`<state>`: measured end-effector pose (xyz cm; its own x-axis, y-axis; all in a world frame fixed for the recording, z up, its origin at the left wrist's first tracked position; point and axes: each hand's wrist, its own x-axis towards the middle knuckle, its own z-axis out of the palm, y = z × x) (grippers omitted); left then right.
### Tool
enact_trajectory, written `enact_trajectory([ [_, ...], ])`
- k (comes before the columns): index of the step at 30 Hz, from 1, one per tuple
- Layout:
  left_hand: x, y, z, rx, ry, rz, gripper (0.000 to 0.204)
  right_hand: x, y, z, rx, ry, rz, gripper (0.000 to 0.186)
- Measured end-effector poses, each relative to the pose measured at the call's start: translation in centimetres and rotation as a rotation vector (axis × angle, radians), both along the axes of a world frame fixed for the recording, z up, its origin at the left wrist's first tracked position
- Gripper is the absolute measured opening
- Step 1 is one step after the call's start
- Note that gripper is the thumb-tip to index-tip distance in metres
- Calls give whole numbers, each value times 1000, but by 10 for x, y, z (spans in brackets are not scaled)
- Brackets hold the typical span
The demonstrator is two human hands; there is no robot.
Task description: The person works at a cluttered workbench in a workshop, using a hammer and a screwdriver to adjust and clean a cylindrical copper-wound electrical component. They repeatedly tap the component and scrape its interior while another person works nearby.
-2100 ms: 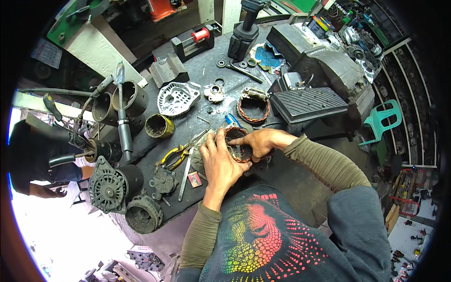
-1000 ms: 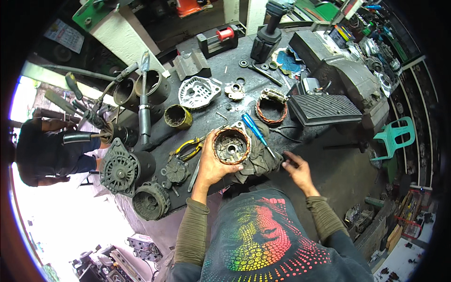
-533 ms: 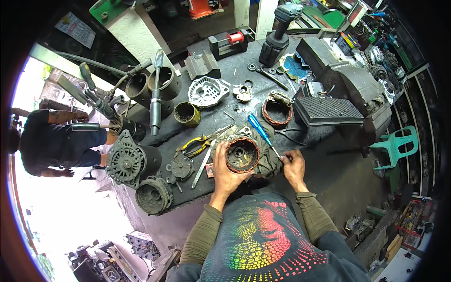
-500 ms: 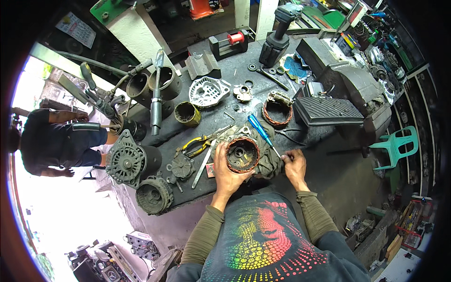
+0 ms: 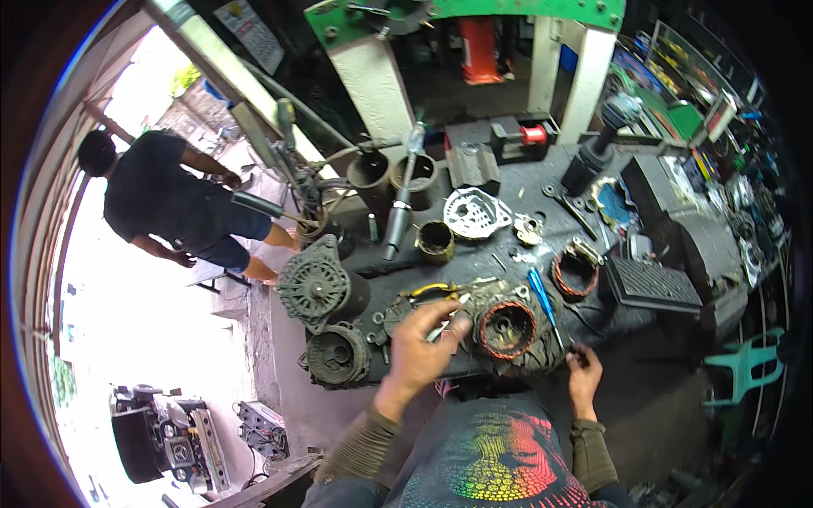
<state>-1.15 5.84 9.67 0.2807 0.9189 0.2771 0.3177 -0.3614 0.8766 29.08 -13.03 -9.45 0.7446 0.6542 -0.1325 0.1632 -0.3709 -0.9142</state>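
Observation:
My left hand (image 5: pixel 423 351) hovers over a flat metal bar (image 5: pixel 463 300), its thumb and fingers apart around the bar's upper part. Right of it, a round stator (image 5: pixel 484 332) with a reddish copper winding rim sits on a crumpled grey cloth (image 5: pixel 542 357), untouched. A blue-handled screwdriver (image 5: pixel 540 292) lies slanted beside the stator. At its tip is my right hand (image 5: pixel 584 377), thumb and fingers pinched together; what they hold, if anything, is too small to make out. Yellow-handled pliers (image 5: pixel 434 290) lie just beyond my left hand.
A second stator (image 5: pixel 576 273) lies farther right, near a ribbed dark pedal-like block (image 5: pixel 654 288). Alternator housings (image 5: pixel 315 288) stand at the bench's left edge. A pale slotted end cover (image 5: pixel 476 213) and a dirty cup (image 5: pixel 435 242) are behind. Another person (image 5: pixel 174 190) stands at left.
My left hand has let go of the stator and moved left over the metal bar. The stator stays on the cloth. The view has shifted; my right hand stays by the screwdriver tip.

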Motion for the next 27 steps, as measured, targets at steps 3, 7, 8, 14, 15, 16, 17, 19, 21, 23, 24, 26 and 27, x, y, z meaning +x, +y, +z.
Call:
enact_trajectory([
  [3,-34,81,69,311,76,211,17,-4,-2,-5,-16,113,104,32],
  [7,-65,217,147,697,482,308,24,-8,3,-5,-48,-94,107,30],
  [8,-66,246,154,606,668,271,19,-9,4,-3,-70,-127,111,27],
  [14,-64,351,126,653,1459,-4,12,-12,13,13,-138,-226,90,17],
  [15,-65,361,120,648,1504,-45,13,-13,13,14,-186,-195,63,18],
  [16,-64,369,114,639,1587,-67,12,-15,13,14,-172,-179,37,18],
  [17,-63,374,108,591,1690,-88,13,-15,15,15,-120,-166,41,17],
  [19,-63,381,102,521,1809,-141,16,-17,13,15,-101,-108,11,17],
  [21,-64,383,99,469,1867,-167,18,-18,13,16,-106,-125,12,17],
  [23,-66,383,97,385,1935,-166,19,-17,13,17,-106,-79,6,17],
  [24,-67,383,95,375,1923,-119,18,-16,14,17,-111,-76,9,17],
  [26,-68,383,92,403,1901,-75,18,-15,15,19,-123,-72,17,17],
  [27,-69,384,90,399,1895,-46,17,-14,16,20,-124,-78,21,16],
])
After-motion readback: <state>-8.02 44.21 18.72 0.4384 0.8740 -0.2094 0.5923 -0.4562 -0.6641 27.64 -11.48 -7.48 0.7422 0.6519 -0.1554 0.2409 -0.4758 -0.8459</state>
